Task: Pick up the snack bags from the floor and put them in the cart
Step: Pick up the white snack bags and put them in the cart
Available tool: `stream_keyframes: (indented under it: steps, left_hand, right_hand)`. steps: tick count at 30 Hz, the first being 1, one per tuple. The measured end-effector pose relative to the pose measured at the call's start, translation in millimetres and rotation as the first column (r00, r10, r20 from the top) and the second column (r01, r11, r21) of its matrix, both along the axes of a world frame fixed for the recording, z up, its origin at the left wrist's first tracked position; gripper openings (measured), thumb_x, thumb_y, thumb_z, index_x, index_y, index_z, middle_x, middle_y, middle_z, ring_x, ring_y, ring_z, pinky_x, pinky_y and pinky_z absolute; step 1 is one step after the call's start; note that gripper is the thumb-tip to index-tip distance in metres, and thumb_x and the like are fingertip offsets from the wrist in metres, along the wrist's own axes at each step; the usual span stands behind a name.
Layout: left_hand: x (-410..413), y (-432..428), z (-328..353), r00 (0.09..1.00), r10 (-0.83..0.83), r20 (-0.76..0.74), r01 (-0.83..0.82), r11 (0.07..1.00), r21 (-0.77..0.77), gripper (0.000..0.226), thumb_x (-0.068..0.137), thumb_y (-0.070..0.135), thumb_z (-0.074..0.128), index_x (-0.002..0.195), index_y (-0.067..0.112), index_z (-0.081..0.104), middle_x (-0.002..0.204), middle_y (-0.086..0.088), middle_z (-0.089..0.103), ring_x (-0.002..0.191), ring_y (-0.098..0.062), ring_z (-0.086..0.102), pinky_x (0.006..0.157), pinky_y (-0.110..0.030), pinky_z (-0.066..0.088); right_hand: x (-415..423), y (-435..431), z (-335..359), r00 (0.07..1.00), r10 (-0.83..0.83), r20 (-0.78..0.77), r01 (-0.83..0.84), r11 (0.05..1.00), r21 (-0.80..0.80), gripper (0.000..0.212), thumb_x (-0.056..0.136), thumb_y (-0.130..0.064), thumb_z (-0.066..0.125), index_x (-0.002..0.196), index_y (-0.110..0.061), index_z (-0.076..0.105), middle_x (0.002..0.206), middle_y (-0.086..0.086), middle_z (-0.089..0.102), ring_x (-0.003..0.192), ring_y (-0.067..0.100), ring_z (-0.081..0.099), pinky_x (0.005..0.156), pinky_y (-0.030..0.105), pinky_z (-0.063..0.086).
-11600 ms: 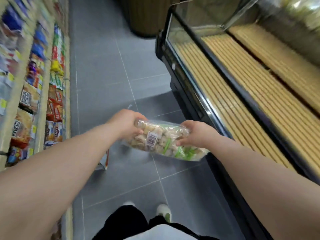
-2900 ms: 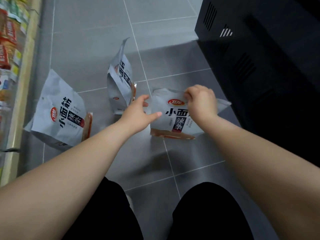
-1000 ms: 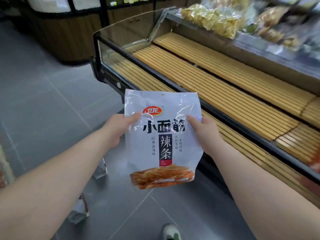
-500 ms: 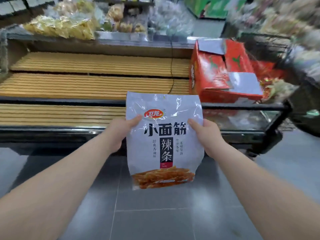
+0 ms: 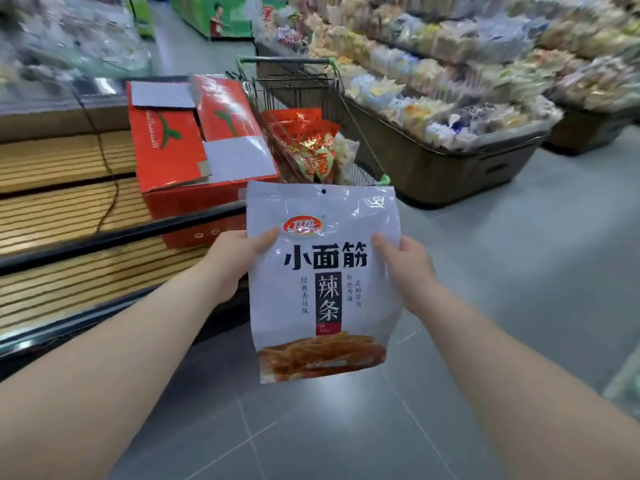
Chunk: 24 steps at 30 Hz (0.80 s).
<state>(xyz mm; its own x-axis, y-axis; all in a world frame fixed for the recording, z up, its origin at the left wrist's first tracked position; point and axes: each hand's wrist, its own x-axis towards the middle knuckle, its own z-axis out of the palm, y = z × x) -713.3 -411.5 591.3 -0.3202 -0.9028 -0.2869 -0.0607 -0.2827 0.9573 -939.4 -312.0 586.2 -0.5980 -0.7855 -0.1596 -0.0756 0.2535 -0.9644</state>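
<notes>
Snack bag (image 5: 322,282) pinched at its side edges by the fingers of the left hand (image 5: 239,258) and right hand (image 5: 405,261); it is best lifted clear of the cart (image 5: 298,88) rim before release.

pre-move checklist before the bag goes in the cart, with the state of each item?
1. Grip: left hand and right hand each hold a side edge of the snack bag, thumbs on its front. Ok.
2. Bag condition: upright, front toward the camera, no tear visible. Ok.
3. Target: cart in view, straight ahead beyond the bag. Ok.
4. Room in cart: red packets lie inside, with open space above them. Ok.
5. Left clearance: red carton sits right beside the cart. Cannot tell.
6. Near rim of cart: hidden behind the bag. Cannot tell.
</notes>
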Motion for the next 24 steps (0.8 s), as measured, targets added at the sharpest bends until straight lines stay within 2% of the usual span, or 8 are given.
stream_keyframes:
  steps: [1, 3, 6, 13, 17, 24]
  left_hand:
    - [-20, -2, 2, 1.0, -0.014, 0.001, 0.014, 1.0, -0.002, 0.016, 0.084, 0.027, 0.069, 0.088, 0.011, 0.07, 0.083, -0.001, 0.074, 0.062, -0.011, 0.071, 0.049, -0.02, 0.052]
    - [-62, -10, 4, 0.999, -0.04, -0.003, 0.04, 0.999, 0.009, 0.017, 0.085, 0.027, 0.069, 0.091, 0.011, 0.069, 0.083, 0.0, 0.074, 0.062, -0.012, 0.072, 0.048, -0.02, 0.052]
    - [-115, -32, 3, 0.997, -0.078, 0.006, 0.077, 0.997, 0.026, 0.025, 0.083, 0.03, 0.069, 0.097, 0.009, 0.069, 0.087, -0.002, 0.076, 0.071, -0.015, 0.073, 0.056, -0.025, 0.054]
    - [-216, -125, -17, 0.984, -0.175, 0.029, 0.174, 0.984, 0.025, 0.03, 0.083, 0.031, 0.07, 0.099, 0.006, 0.071, 0.097, -0.008, 0.076, 0.086, -0.023, 0.073, 0.079, -0.038, 0.057]
    - [-276, -198, -22, 0.973, -0.229, 0.028, 0.229, 0.973, 0.015, 0.022, 0.087, 0.029, 0.066, 0.091, 0.008, 0.072, 0.089, -0.001, 0.076, 0.073, -0.014, 0.073, 0.055, -0.021, 0.056]
    - [-367, -313, -21, 0.972, -0.228, 0.051, 0.227, 0.974, 0.02, 0.021, 0.086, 0.03, 0.065, 0.093, 0.01, 0.072, 0.092, -0.003, 0.076, 0.083, -0.019, 0.073, 0.064, -0.027, 0.055]
  right_hand:
    - [-19, -1, 1, 1.0, -0.022, -0.007, 0.022, 1.0, -0.011, 0.026, 0.09, -0.029, 0.063, 0.104, -0.007, 0.068, 0.093, 0.005, 0.071, 0.073, 0.016, 0.066, 0.057, 0.021, 0.053]
    - [-58, -6, -1, 0.998, -0.062, -0.007, 0.062, 0.998, -0.026, 0.027, 0.089, -0.03, 0.064, 0.103, -0.008, 0.069, 0.095, 0.006, 0.072, 0.083, 0.021, 0.069, 0.069, 0.03, 0.057]
    - [-107, -21, -5, 0.992, -0.116, -0.043, 0.116, 0.993, 0.004, 0.025, 0.087, -0.033, 0.065, 0.099, -0.012, 0.07, 0.097, 0.005, 0.073, 0.091, 0.022, 0.068, 0.081, 0.038, 0.055]
    - [-204, -92, -25, 0.985, -0.165, -0.045, 0.167, 0.985, 0.035, 0.019, 0.086, -0.033, 0.067, 0.091, -0.015, 0.071, 0.084, -0.003, 0.071, 0.081, 0.018, 0.067, 0.07, 0.03, 0.054]
    - [-263, -157, -31, 0.971, -0.222, -0.085, 0.229, 0.97, 0.086, 0.026, 0.082, -0.041, 0.068, 0.086, -0.015, 0.07, 0.088, 0.001, 0.072, 0.086, 0.023, 0.068, 0.079, 0.041, 0.056]
    - [-347, -264, -28, 0.97, -0.241, -0.035, 0.243, 0.966, 0.09, 0.024, 0.084, -0.036, 0.068, 0.087, -0.012, 0.068, 0.091, 0.004, 0.071, 0.086, 0.024, 0.067, 0.08, 0.039, 0.054]
